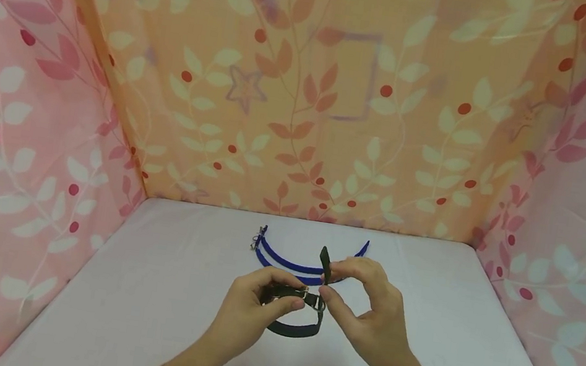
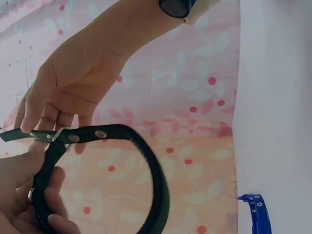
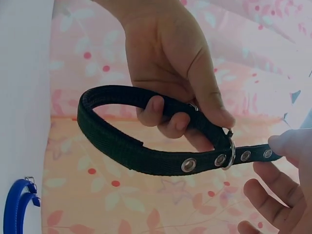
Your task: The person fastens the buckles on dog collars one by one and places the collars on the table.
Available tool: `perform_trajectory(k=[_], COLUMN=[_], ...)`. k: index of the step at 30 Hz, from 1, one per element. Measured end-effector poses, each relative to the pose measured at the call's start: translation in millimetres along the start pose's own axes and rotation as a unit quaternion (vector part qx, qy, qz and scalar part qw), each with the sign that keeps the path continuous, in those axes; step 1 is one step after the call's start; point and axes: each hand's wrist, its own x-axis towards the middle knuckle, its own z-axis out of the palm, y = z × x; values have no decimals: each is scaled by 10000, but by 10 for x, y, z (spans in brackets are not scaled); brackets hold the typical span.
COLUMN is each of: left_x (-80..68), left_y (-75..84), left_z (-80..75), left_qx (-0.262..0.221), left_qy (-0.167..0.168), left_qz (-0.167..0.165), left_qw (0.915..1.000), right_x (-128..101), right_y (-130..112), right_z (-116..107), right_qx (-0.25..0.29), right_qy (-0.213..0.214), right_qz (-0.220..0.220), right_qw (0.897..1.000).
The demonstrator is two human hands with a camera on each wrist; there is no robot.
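- While both hands work above the tabletop [image 1: 154, 288], the black collar [image 1: 295, 330] hangs looped between them, clear of the surface.
- Left hand [image 1: 247, 308]: its grip is clamped on the collar at the buckle [image 3: 229, 148], thumb on top and fingers curled beneath the band.
- Right hand [image 1: 365, 312]: thumb and forefinger pinch the free strap end [image 1: 325, 259], which sticks up past the buckle.
- Eyelets [image 3: 189, 165] in the strap sit right at the buckle.
- Two blue collars [image 1: 288, 260] lie on the tabletop just beyond the hands, apart from them.
- Risk, as I judge it: the pinch on the strap end is narrow, so a tug could slip it free and let the strap slide out of the buckle.
- Likewise, if the left grip loosens, the loop could drop onto the blue collars.
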Motion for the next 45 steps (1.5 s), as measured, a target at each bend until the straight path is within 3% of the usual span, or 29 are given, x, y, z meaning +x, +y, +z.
perform_trajectory(k=[3, 6, 11, 14, 24, 31, 35, 40, 45], left_x=[-17, -18, -6, -5, -30, -18, -20, -30, -41], left_y=[-2, -12, -21, -20, 22, 25, 32, 45, 59], left_z=[17, 30, 39, 31, -28, -62, -78, -85, -85], left_qx=[-94, -95, 37, 20, -280, -94, -233, -279, -540], left_qy=[373, 601, 803, 844, 816, 633, 397, 147, -208], left_qz=[175, 588, 1550, 1795, 1530, 1841, 1931, 1746, 1358], left_qw=[9991, 9964, 9846, 9801, 9844, 9808, 9801, 9841, 9890], right_x=[17, 37, 82, 106, 164, 170, 178, 152, 74], right_y=[4, 6, 12, 18, 51, 36, 31, 31, 23], right_z=[-7, -17, -37, -52, -117, -133, -142, -141, -88], right_qx=[-55, -5, -21, -40, 46, 56, 39, -68, -262], right_qy=[98, 168, 237, 219, -86, -639, -850, -1130, -1377], right_qz=[-104, -258, -597, -766, -1350, -1470, -1582, -1602, -1237], right_qw=[9999, 9995, 9979, 9968, 9908, 9871, 9837, 9806, 9824])
